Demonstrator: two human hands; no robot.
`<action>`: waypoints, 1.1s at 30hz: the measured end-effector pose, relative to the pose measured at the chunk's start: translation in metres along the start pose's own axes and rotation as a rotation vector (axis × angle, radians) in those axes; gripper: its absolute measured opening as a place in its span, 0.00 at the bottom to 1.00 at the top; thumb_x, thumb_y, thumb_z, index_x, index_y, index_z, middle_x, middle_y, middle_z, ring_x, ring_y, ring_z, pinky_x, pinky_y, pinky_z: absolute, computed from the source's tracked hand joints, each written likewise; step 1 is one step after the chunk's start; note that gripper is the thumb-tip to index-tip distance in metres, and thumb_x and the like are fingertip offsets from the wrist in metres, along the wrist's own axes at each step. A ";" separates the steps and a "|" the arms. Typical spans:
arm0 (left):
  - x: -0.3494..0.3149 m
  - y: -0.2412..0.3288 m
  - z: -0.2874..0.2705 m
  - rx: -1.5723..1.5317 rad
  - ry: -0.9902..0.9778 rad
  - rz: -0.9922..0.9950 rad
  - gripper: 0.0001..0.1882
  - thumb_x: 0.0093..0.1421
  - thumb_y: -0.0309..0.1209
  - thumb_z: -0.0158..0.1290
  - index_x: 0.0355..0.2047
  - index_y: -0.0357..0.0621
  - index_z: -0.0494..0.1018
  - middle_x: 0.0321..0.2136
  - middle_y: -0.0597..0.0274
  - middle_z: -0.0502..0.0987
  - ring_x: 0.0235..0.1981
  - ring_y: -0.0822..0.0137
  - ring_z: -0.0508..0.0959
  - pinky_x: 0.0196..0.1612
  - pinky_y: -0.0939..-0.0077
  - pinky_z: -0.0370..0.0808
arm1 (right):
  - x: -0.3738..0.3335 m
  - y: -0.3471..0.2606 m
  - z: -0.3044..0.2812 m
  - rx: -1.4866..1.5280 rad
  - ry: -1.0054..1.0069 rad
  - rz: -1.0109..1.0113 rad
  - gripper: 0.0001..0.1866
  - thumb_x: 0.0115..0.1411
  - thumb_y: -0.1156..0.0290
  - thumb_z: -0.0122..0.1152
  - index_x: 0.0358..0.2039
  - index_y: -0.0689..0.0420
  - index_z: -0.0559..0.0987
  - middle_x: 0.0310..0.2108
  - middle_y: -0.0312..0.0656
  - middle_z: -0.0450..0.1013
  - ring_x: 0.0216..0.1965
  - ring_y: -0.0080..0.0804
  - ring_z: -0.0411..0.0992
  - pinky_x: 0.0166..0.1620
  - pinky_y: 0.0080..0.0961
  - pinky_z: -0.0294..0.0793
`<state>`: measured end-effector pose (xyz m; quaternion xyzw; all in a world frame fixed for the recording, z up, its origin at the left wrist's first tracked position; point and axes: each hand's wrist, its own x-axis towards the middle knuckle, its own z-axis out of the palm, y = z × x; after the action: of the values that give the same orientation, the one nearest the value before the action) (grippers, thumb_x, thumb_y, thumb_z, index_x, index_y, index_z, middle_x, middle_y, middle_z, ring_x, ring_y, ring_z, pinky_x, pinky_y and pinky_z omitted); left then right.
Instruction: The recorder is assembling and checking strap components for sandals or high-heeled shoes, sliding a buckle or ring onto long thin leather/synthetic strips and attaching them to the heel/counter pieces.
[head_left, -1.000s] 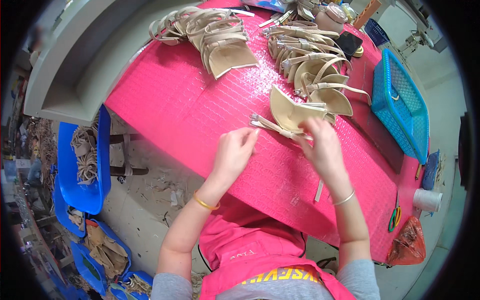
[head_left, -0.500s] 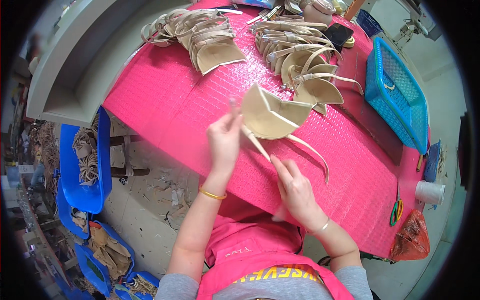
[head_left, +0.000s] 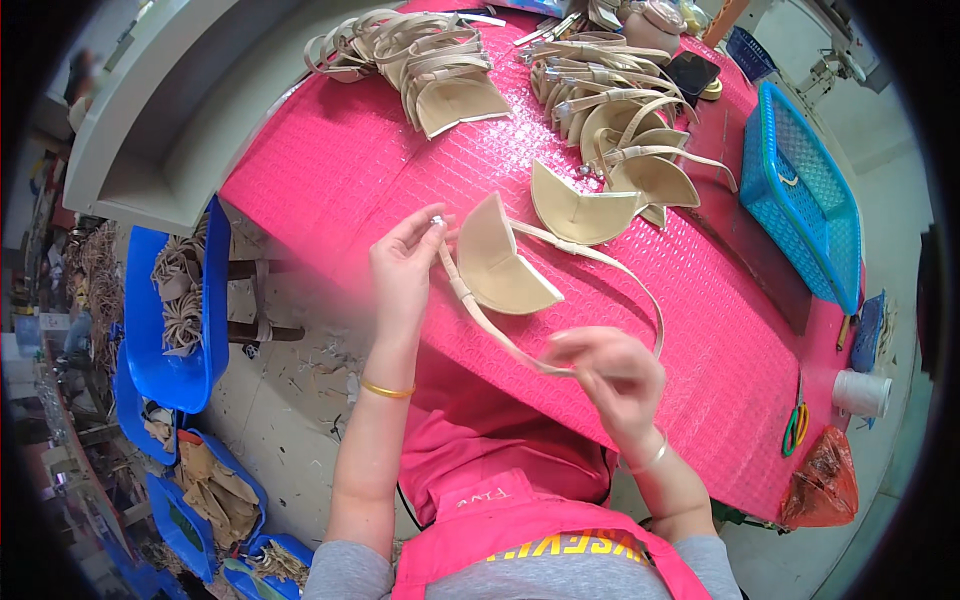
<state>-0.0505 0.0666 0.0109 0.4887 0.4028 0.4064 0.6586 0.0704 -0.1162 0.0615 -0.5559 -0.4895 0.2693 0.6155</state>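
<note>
Pink table (head_left: 330, 170) w/ beige strap piles (head_left: 430, 60). Left hand (head_left: 405, 265) pinching strap end of beige shoe upper (head_left: 505, 265); right hand (head_left: 610, 375) fingers closed on strap, blurred.

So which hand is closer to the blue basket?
The right hand. It is below and left of the blue basket, holding the strap, while the left hand is farther off across the pink table.
</note>
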 end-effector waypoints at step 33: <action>-0.027 0.023 -0.018 -0.267 -0.258 -0.137 0.13 0.54 0.23 0.50 0.41 0.32 0.70 0.35 0.53 0.75 0.35 0.70 0.75 0.42 0.77 0.71 | 0.057 0.035 0.078 0.338 0.005 0.454 0.05 0.56 0.75 0.51 0.31 0.63 0.72 0.23 0.34 0.69 0.23 0.15 0.65 0.24 0.13 0.64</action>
<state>-0.0794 0.0515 0.0332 0.4166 0.2898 0.3446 0.7898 0.0287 -0.0252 0.0383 -0.5416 -0.2991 0.4765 0.6246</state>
